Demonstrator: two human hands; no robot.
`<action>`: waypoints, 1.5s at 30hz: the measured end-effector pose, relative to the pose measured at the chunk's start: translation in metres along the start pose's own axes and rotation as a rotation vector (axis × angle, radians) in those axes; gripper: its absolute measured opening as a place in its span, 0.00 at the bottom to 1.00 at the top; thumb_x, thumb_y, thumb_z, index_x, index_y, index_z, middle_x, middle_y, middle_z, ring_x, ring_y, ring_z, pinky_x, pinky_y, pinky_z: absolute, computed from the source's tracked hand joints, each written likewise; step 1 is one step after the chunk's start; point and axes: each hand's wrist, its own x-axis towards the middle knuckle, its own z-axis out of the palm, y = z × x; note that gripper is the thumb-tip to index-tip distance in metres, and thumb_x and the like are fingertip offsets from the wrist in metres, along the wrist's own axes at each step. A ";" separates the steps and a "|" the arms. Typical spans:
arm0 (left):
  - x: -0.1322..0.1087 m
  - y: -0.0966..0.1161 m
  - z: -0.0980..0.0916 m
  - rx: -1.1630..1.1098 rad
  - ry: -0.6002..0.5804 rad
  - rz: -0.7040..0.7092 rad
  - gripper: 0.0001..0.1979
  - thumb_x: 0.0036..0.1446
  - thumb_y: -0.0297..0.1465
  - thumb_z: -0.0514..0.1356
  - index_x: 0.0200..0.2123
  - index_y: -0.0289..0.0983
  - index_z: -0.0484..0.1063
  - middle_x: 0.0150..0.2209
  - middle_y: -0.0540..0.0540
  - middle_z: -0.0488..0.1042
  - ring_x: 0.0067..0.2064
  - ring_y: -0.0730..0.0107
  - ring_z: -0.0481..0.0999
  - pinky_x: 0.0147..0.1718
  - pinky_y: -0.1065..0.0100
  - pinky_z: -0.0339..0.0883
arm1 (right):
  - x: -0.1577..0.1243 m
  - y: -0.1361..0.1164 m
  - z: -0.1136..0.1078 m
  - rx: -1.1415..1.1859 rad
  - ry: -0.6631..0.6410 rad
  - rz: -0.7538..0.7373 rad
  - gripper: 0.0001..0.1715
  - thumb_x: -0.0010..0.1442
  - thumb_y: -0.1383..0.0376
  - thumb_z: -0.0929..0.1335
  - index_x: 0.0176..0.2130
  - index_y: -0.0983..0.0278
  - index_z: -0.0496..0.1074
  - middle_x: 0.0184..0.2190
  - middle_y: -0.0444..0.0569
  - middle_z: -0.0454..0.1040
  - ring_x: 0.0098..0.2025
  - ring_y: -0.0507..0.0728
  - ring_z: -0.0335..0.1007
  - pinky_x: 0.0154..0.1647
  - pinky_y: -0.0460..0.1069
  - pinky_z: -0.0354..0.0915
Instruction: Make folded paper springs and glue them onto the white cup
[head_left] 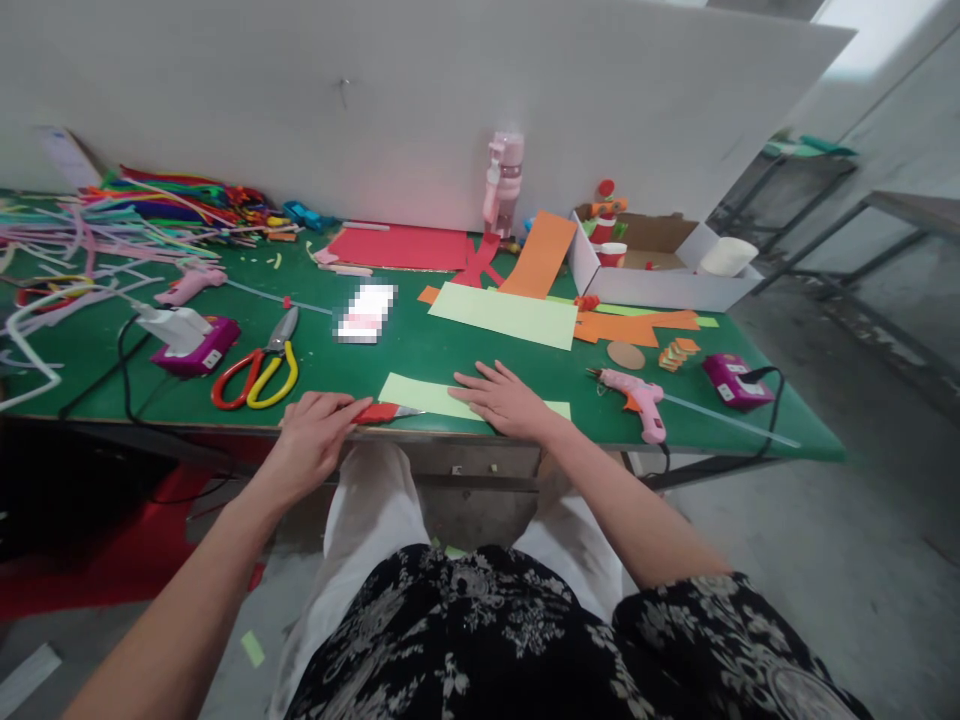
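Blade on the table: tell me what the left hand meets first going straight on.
The left hand would meet the red knife first, right at its fingertips; whether they already touch is unclear.

No text, brand, number or sign can be read anywhere in the view. A small white label is seen on the purple device (199,358) at nine o'clock on the green table (420,350), but its print is too small to be made out. A similar white label is carried by the second purple device (736,381) at three o'clock, and it is equally illegible. A flat white and pink item (365,312), just towards ten o'clock from the middle, is blurred into blocks, so nothing on it can be read.
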 end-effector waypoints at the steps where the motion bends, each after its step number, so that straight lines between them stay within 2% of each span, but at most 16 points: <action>1: 0.001 0.001 0.000 0.005 -0.001 -0.002 0.22 0.67 0.30 0.46 0.58 0.41 0.71 0.50 0.39 0.74 0.49 0.54 0.69 0.45 0.56 0.62 | 0.000 0.000 0.001 0.001 0.003 -0.003 0.29 0.74 0.58 0.53 0.69 0.51 0.58 0.72 0.37 0.53 0.75 0.65 0.39 0.73 0.66 0.39; 24: 0.012 0.021 0.006 0.006 0.007 0.065 0.21 0.67 0.28 0.45 0.57 0.39 0.71 0.47 0.39 0.75 0.47 0.55 0.69 0.39 0.58 0.59 | 0.001 0.003 0.003 -0.011 0.010 -0.009 0.28 0.73 0.59 0.54 0.69 0.51 0.58 0.71 0.37 0.54 0.75 0.65 0.39 0.73 0.67 0.40; 27: 0.010 0.016 0.005 0.012 0.002 0.064 0.21 0.67 0.28 0.46 0.57 0.38 0.71 0.48 0.39 0.75 0.47 0.54 0.69 0.40 0.57 0.60 | 0.005 -0.005 0.004 -0.004 0.015 0.018 0.28 0.73 0.58 0.53 0.69 0.50 0.58 0.71 0.37 0.54 0.75 0.65 0.40 0.73 0.68 0.40; 32: 0.008 -0.004 0.002 -0.008 0.032 0.020 0.21 0.67 0.32 0.46 0.57 0.41 0.72 0.48 0.39 0.74 0.48 0.53 0.69 0.43 0.55 0.62 | 0.016 -0.029 0.000 0.030 0.025 0.145 0.30 0.73 0.57 0.52 0.70 0.51 0.57 0.72 0.40 0.52 0.74 0.68 0.39 0.72 0.71 0.39; 35: 0.009 -0.012 0.002 -0.034 0.030 0.018 0.21 0.67 0.32 0.46 0.57 0.43 0.72 0.48 0.40 0.75 0.48 0.53 0.69 0.44 0.54 0.63 | 0.005 -0.028 -0.011 0.066 0.015 0.156 0.30 0.74 0.55 0.52 0.71 0.53 0.55 0.73 0.40 0.50 0.75 0.69 0.36 0.72 0.71 0.36; 38: 0.010 -0.013 0.002 -0.029 0.007 0.025 0.22 0.67 0.32 0.46 0.57 0.41 0.73 0.47 0.38 0.75 0.47 0.53 0.69 0.43 0.53 0.63 | -0.021 -0.012 -0.018 0.087 0.021 0.094 0.31 0.74 0.54 0.51 0.71 0.53 0.55 0.73 0.39 0.50 0.75 0.66 0.35 0.73 0.68 0.36; 41: 0.012 -0.010 0.002 -0.036 0.007 0.024 0.21 0.67 0.32 0.46 0.57 0.41 0.72 0.49 0.39 0.74 0.48 0.54 0.69 0.44 0.55 0.64 | -0.041 0.003 -0.014 0.072 -0.025 0.071 0.30 0.74 0.56 0.52 0.70 0.55 0.57 0.72 0.41 0.52 0.75 0.66 0.36 0.73 0.66 0.37; 45: 0.016 -0.004 0.001 -0.031 -0.010 0.030 0.22 0.67 0.31 0.46 0.57 0.42 0.72 0.48 0.40 0.75 0.48 0.54 0.69 0.45 0.55 0.64 | -0.046 0.009 -0.004 0.046 -0.004 0.063 0.29 0.73 0.56 0.52 0.69 0.52 0.58 0.71 0.39 0.54 0.75 0.64 0.37 0.73 0.66 0.38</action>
